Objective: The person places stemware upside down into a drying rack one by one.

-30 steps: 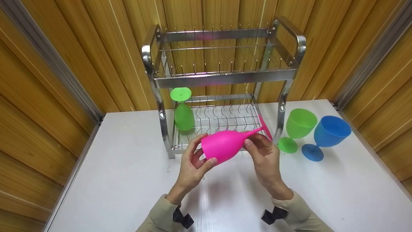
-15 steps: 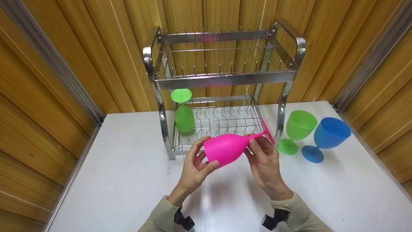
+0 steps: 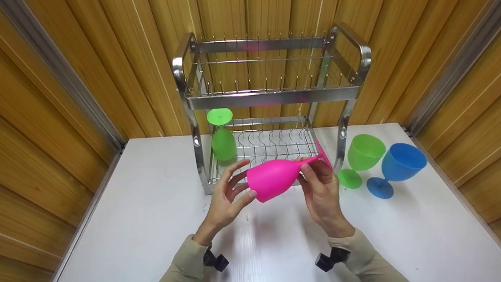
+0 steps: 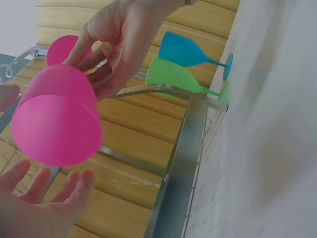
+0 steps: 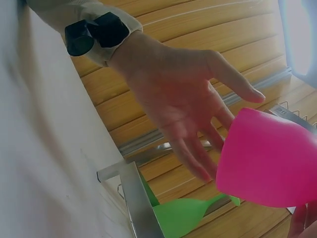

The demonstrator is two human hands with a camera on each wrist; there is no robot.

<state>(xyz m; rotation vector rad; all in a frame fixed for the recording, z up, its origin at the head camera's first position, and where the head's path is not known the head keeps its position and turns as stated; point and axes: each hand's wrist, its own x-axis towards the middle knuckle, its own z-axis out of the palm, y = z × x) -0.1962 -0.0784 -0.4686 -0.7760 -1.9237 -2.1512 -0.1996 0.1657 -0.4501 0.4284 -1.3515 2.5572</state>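
Note:
A pink plastic goblet (image 3: 273, 178) is held on its side in front of the dish rack, bowl to the left and foot to the right. My right hand (image 3: 321, 192) pinches its stem between thumb and fingers. Beside the rim, my left hand (image 3: 225, 199) has its fingers spread and relaxed; in the left wrist view a gap shows between those fingertips (image 4: 81, 181) and the bowl. A green goblet (image 3: 224, 145) stands upside down at the left end of the rack's lower tier. The pink foot (image 3: 324, 154) is partly covered by my right fingers.
The two-tier metal dish rack (image 3: 274, 96) stands on the white table (image 3: 152, 219) against wood-panelled walls. To its right, an upright green goblet (image 3: 366, 152) and a blue goblet (image 3: 403, 162) stand close together.
My left hand has loosened from the bowl and drawn slightly left, its fingers straightening. The pink goblet, in my right hand, dipped a little and rose again.

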